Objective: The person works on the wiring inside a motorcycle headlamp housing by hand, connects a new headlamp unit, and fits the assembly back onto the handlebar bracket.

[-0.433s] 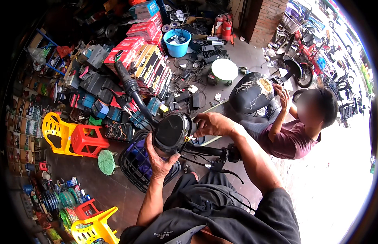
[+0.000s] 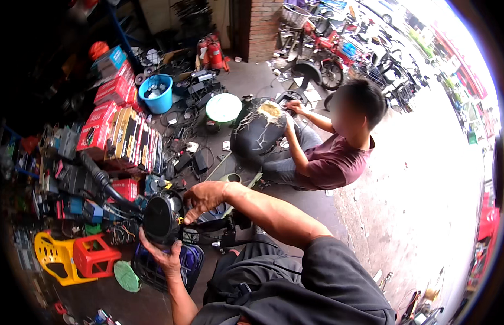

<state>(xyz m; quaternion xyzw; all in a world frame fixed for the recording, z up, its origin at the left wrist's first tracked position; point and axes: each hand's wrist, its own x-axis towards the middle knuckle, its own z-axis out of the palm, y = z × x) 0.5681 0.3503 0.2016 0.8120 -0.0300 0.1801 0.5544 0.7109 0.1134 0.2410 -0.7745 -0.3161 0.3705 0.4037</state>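
Observation:
A round black instrument display (image 2: 162, 218) sits between the handlebars of a bike in front of me. My left hand (image 2: 164, 259) cups its lower edge, thumb on one side and fingers on the other. My right hand (image 2: 204, 199) is at the display's right edge with fingers curled in by a bit of yellow wiring (image 2: 181, 220); what they pinch is hidden. The left handlebar grip (image 2: 95, 169) reaches away to the far left. Below the display hangs a black wire basket (image 2: 195, 265) with something purple inside.
A co-worker (image 2: 338, 146) sits at right, hands at a torn black seat (image 2: 257, 132). A white-topped stool (image 2: 223, 107), a blue bucket (image 2: 156, 93) and stacked boxes (image 2: 130, 138) stand beyond. Yellow (image 2: 51, 260) and red (image 2: 95, 255) plastic seats are at left.
My view has swung right, so the scene shifts left. My right fingers have come closer in at the display's edge; my left hand still supports it. The co-worker's hands have moved apart.

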